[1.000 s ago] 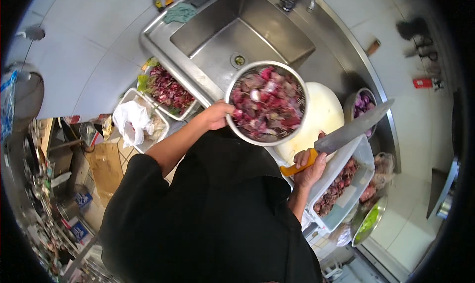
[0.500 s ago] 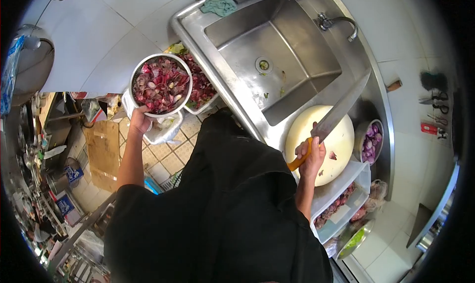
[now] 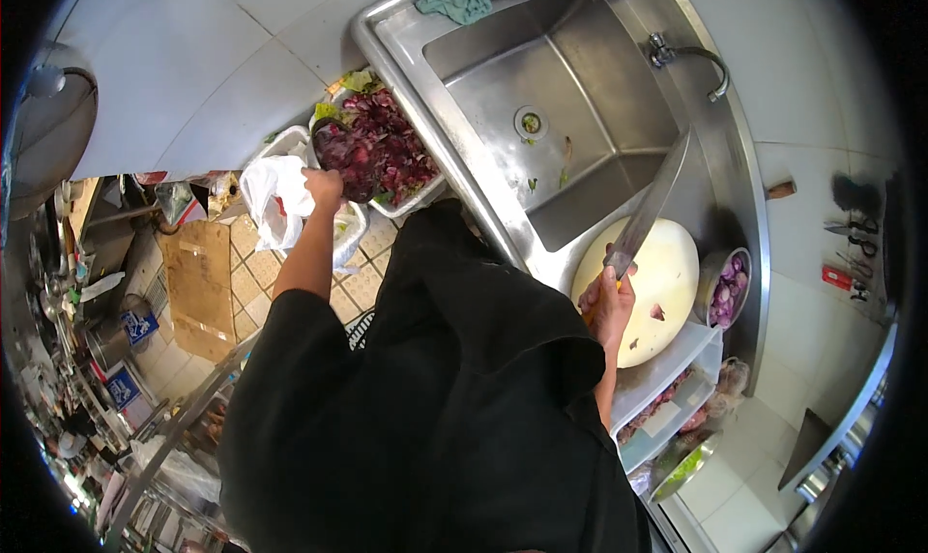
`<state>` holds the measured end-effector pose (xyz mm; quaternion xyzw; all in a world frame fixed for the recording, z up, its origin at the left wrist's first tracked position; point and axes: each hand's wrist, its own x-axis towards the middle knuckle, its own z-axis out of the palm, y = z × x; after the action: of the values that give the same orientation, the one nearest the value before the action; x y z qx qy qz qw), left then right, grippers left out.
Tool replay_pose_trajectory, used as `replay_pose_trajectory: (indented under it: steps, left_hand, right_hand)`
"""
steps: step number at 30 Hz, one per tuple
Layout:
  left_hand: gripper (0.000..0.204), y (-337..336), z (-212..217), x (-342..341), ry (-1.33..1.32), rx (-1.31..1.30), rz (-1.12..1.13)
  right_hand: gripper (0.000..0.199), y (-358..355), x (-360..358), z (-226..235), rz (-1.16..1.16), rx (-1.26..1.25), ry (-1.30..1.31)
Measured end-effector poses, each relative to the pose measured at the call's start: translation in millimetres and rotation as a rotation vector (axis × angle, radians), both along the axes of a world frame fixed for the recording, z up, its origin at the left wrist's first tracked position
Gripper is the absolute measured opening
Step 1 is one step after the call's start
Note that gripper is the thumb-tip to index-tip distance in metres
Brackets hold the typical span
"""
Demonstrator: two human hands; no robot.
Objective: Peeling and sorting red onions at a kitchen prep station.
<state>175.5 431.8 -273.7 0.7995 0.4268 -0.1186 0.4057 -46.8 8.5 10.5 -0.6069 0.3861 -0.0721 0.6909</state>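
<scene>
My left hand (image 3: pixel 325 189) is closed on the edge of a metal colander (image 3: pixel 314 145), now tipped on its side. Dark red onion skins (image 3: pixel 348 159) slide from it into a white bin (image 3: pixel 421 197) of red onion skins and green leaf scraps beside the sink. My right hand (image 3: pixel 611 306) grips a large knife (image 3: pixel 653 203) by its yellow handle, mostly covered by the fingers. The wide blade points up and away over the round cream cutting board (image 3: pixel 667 297), where a few bits of onion skin lie.
The steel sink (image 3: pixel 503 99) has scraps round its drain, a tap (image 3: pixel 691 55) and a green cloth (image 3: pixel 454 2). A bowl of peeled purple onions (image 3: pixel 730 292) stands right of the board, a plastic tub (image 3: pixel 701 345) nearer. A white-bagged bin (image 3: pixel 280 195) stands beside the scrap bin.
My left hand has moved right and tipped the colander, which was level and full of onion skins, over the scrap bin. The knife stays in my right hand above the board.
</scene>
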Motion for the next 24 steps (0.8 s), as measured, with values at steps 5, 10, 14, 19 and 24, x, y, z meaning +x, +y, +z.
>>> replay_pose_trajectory:
  steps: [5,10,14,19,24]
  left_hand:
    - [0.083,-49.8,13.5,33.5,0.006,0.362,-0.205]
    - [0.078,-56.8,46.3,42.0,-0.01,0.554,-0.354]
    - [0.083,-47.4,61.7,47.8,-0.02,0.613,-0.379]
    - [0.096,-39.7,80.4,43.5,-0.173,0.628,-0.423]
    - [0.089,-47.8,99.8,53.8,-0.256,0.648,-0.534]
  right_hand:
    - [0.024,2.7,-3.7,-2.4,0.005,-0.101,0.101]
    - [0.024,10.1,-9.1,3.9,-0.011,-0.106,0.127]
    - [0.028,8.0,-19.8,1.1,-0.025,-0.12,0.146]
    - [0.034,-0.8,-29.3,-2.9,-0.033,-0.125,0.189]
    - [0.024,-7.7,-36.4,-5.8,-0.061,-0.137,0.207]
